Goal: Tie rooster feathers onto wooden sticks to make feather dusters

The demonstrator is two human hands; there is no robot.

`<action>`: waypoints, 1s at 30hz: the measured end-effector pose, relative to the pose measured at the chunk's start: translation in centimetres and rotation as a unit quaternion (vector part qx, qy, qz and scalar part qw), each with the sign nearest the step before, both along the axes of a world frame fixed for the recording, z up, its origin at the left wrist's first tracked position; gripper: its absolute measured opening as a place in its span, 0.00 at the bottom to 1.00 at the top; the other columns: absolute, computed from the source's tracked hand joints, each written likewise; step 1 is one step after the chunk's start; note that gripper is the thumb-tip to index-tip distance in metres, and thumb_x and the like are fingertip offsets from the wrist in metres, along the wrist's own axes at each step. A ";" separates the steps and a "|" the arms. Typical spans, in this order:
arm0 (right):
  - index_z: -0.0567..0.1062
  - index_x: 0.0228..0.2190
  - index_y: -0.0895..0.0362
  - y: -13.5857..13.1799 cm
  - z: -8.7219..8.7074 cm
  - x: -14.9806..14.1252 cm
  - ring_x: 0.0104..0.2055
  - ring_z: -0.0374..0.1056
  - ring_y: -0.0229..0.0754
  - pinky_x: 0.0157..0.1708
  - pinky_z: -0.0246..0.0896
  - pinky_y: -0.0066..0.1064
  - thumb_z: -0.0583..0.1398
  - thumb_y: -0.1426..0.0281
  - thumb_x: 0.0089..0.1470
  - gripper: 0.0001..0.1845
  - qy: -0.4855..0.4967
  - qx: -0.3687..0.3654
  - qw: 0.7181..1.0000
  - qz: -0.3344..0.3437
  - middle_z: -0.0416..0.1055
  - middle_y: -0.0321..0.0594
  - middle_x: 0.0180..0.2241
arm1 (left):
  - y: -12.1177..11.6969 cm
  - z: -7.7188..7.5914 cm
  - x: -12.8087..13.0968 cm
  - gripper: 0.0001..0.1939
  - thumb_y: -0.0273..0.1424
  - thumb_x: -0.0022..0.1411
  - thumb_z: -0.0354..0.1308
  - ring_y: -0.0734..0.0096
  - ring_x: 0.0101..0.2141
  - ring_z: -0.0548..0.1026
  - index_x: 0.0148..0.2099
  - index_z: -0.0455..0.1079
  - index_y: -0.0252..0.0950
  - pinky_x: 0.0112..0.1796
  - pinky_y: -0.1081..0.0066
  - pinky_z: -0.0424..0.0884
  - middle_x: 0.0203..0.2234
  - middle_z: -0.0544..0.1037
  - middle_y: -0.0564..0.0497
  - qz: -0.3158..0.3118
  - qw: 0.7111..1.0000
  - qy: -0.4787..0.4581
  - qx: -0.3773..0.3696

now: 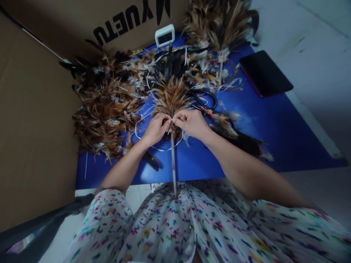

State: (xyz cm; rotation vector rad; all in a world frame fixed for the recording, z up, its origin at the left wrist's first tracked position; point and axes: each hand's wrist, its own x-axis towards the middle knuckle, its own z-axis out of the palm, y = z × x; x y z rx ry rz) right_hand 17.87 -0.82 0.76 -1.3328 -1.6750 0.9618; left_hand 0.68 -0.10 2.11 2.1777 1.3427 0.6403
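A feather duster (pixel 170 96) with tan and brown feathers lies on the blue table (pixel 268 124), its thin wooden stick (pixel 173 164) running back toward my lap. My left hand (pixel 155 128) and my right hand (pixel 192 123) meet at the base of the feather head, both with fingers pinched together around the stick and a thin white string (pixel 142 126) that loops out over the table. The fingertips hide the exact spot where the string sits.
A big pile of loose brown feathers (pixel 105 106) lies at the left. Black scissors (pixel 204 100) rest just beyond my right hand. Finished dusters (pixel 219 25), a white timer (pixel 165 35), a dark tablet (pixel 264 73) and cardboard walls (pixel 35 120) surround the table.
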 end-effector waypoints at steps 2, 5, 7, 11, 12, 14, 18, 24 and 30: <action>0.78 0.26 0.61 0.0 -0.1 0.0 0.20 0.50 0.31 0.24 0.46 0.28 0.59 0.68 0.48 0.09 0.004 -0.005 1.000 0.001 0.57 0.29 0.15 | 0.0 -0.1 0.0 0.04 0.26 0.61 0.54 0.70 0.34 0.72 0.35 0.70 0.35 0.38 0.70 0.67 0.30 0.75 0.50 0.006 1.000 -0.004 0.000; 0.77 0.26 0.60 0.1 -0.2 0.0 0.20 0.51 0.31 0.24 0.46 0.28 0.59 0.68 0.48 0.10 0.006 -0.007 1.000 0.004 0.57 0.29 0.15 | -0.1 -0.2 0.1 0.04 0.26 0.60 0.55 0.71 0.34 0.72 0.35 0.70 0.36 0.38 0.70 0.67 0.30 0.76 0.51 0.013 1.000 -0.014 0.001; 0.77 0.26 0.61 0.1 -0.3 0.0 0.20 0.51 0.31 0.24 0.46 0.28 0.59 0.67 0.49 0.10 0.006 -0.008 1.000 0.005 0.58 0.30 0.16 | -0.1 -0.3 0.1 0.03 0.26 0.60 0.55 0.71 0.33 0.72 0.35 0.70 0.35 0.37 0.71 0.67 0.30 0.76 0.51 0.020 1.000 -0.023 0.003; 0.77 0.26 0.61 0.1 -0.5 -0.1 0.20 0.51 0.31 0.23 0.46 0.28 0.59 0.66 0.49 0.11 0.013 -0.011 1.000 0.007 0.59 0.30 0.16 | -0.2 -0.4 0.3 0.02 0.26 0.59 0.56 0.73 0.32 0.72 0.34 0.70 0.35 0.36 0.72 0.67 0.29 0.76 0.51 0.034 0.999 -0.039 0.008; 0.77 0.26 0.61 0.1 -0.6 -0.1 0.20 0.52 0.32 0.23 0.46 0.28 0.59 0.66 0.50 0.11 0.016 -0.014 1.000 0.009 0.60 0.31 0.16 | -0.3 -0.4 0.3 0.02 0.26 0.59 0.56 0.73 0.31 0.71 0.34 0.69 0.35 0.35 0.72 0.67 0.29 0.76 0.52 0.037 0.998 -0.042 0.008; 0.78 0.27 0.61 0.2 -0.8 -0.1 0.21 0.54 0.32 0.24 0.48 0.28 0.59 0.66 0.50 0.11 0.027 -0.021 0.999 0.014 0.63 0.32 0.17 | -0.4 -0.4 0.3 0.01 0.26 0.58 0.57 0.75 0.29 0.70 0.34 0.69 0.36 0.32 0.73 0.66 0.28 0.75 0.53 0.047 0.998 -0.046 0.010; 0.78 0.28 0.61 0.3 -1.1 -0.2 0.23 0.60 0.34 0.26 0.53 0.28 0.59 0.67 0.49 0.10 0.050 -0.033 0.998 0.016 0.69 0.36 0.20 | -0.6 -0.4 0.3 0.01 0.27 0.58 0.59 0.76 0.27 0.70 0.34 0.69 0.36 0.30 0.74 0.65 0.27 0.75 0.53 0.052 0.997 -0.031 0.049; 0.78 0.27 0.61 0.4 -1.3 -0.3 0.24 0.62 0.35 0.27 0.55 0.28 0.58 0.69 0.49 0.09 0.048 -0.032 0.998 0.013 0.70 0.36 0.21 | -0.9 -0.5 0.1 0.04 0.26 0.61 0.56 0.73 0.31 0.72 0.34 0.71 0.35 0.34 0.73 0.67 0.28 0.76 0.51 0.009 0.989 0.037 0.139; 0.78 0.26 0.60 0.3 -1.0 -0.4 0.23 0.64 0.34 0.27 0.55 0.27 0.59 0.70 0.48 0.09 0.052 -0.036 0.998 0.008 0.71 0.35 0.20 | -1.3 -0.2 0.1 0.06 0.27 0.64 0.54 0.70 0.34 0.75 0.37 0.72 0.34 0.38 0.71 0.69 0.31 0.78 0.48 -0.005 0.984 0.083 0.159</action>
